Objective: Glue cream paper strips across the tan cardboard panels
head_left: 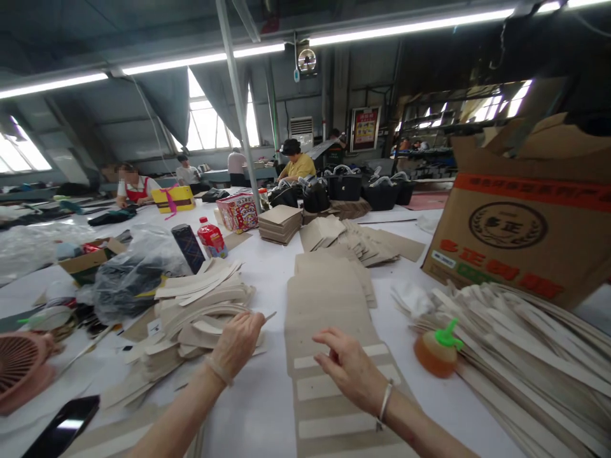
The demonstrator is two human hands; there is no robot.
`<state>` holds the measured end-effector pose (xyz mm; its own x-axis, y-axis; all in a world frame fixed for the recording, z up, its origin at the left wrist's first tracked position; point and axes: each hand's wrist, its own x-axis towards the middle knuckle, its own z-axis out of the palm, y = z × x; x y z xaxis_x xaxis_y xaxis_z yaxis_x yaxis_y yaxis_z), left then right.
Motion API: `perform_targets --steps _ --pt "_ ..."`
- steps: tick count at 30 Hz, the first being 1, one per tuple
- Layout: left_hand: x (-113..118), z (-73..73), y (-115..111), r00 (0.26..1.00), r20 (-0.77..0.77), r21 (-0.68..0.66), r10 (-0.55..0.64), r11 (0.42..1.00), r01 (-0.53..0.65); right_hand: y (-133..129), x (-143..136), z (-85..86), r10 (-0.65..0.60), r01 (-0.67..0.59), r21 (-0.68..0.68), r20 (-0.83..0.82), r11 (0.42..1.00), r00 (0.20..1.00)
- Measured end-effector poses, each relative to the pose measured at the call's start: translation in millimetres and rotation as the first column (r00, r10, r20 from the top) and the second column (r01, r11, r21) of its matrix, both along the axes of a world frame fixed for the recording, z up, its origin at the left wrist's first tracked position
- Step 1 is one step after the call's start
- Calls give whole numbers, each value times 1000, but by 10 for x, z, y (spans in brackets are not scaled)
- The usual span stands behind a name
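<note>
My left hand (pixel 238 343) is closed, and the tip of a thin, flat, grey-brown piece (pixel 270 315) sticks out past its fingers; the rest is hidden. Beside it lies a loose heap of curved cardboard strips (pixel 210 289). My right hand (pixel 351 369), a bracelet at its wrist, hovers over or rests on a row of overlapping grey cardboard panels (pixel 329 299); I cannot tell whether it touches them. Its thumb and fingers are apart with nothing between them. Pale strips (pixel 334 388) lie across the nearest panels.
On the right are a squeeze bottle (pixel 436 353) of amber liquid, a pile of long strips (pixel 520 350) and a big carton (pixel 515 235). A phone (pixel 62 426) and pink fan (pixel 21 369) lie left. Cardboard stacks (pixel 280 224), black bags (pixel 344 184) and people stand farther back.
</note>
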<state>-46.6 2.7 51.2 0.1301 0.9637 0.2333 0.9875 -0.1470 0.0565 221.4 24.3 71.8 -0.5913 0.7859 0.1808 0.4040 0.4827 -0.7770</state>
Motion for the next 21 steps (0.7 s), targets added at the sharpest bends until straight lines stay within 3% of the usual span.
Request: perform_targets --steps 5,8,16,21 --pt "41 -231 -42 993 4 -89 115 989 -115 68 -130 -57 -5 6 -62 18 998 1000" --pt "2 -268 -71 985 59 -131 159 980 -150 73 -147 -99 0 2 -79 31 997 1000" --pt "-124 -58 -89 958 273 -173 94 984 -47 47 -343 -121 -26 25 -137 -12 990 1000" --pt "-134 50 -164 955 294 -119 50 993 -15 78 -630 -107 -52 35 -133 -129 990 990"
